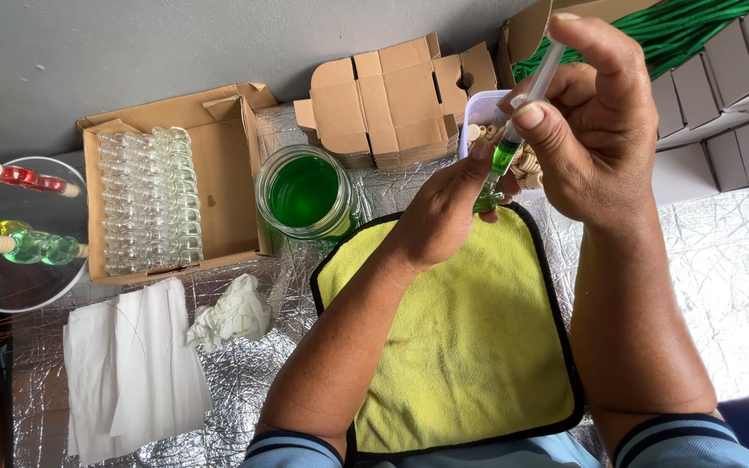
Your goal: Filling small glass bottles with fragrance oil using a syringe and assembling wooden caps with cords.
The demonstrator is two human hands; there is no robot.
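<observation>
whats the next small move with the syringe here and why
Probably a slow press of the plunger. The right hand holds the syringe tip-down, green liquid low in its barrel, over the small glass bottle pinched in the left hand above the yellow cloth. The tip seems to sit at the bottle's mouth, though fingers partly hide it.

An open brown cardboard box (223, 165) stands at the upper left of the frame, with rows of small clear glass bottles (147, 198) inside it. At the top centre lies a stack of flat, unfolded brown cardboard cartons (392, 100), and behind it, at the top edge, another open brown box (530, 26). At the upper right, grey closed cartons (730, 82) stand in rows.
</observation>
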